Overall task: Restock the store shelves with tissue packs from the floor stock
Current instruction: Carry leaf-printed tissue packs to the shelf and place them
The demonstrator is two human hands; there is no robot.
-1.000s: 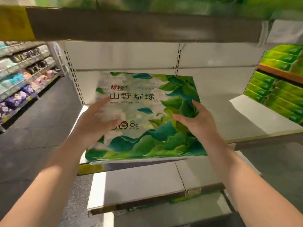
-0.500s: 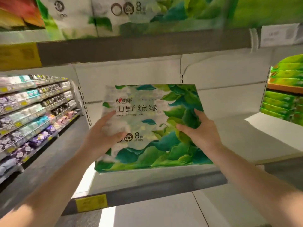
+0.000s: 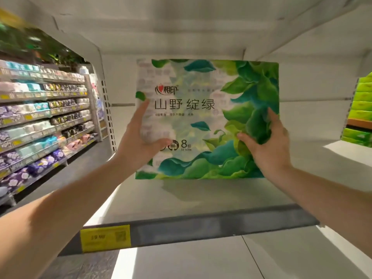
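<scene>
A large tissue pack (image 3: 203, 117), white with green and teal leaves and dark lettering, stands upright inside the shelf bay. Its bottom edge is at or just above the white shelf (image 3: 201, 200). My left hand (image 3: 141, 141) grips its left edge, thumb across the front near the round mark. My right hand (image 3: 265, 143) grips its right side, fingers curled over the leafy print. Both forearms reach in over the shelf's grey front rail (image 3: 221, 228).
A yellow price tag (image 3: 105, 238) sits on the rail at the left. The shelf above forms a low ceiling. Stacked green tissue packs (image 3: 361, 109) fill the bay at far right. An aisle with stocked shelves (image 3: 40, 117) runs off to the left.
The pack has gone up and further into the shelf bay, and my view has risen with it. Both hands keep the same hold.
</scene>
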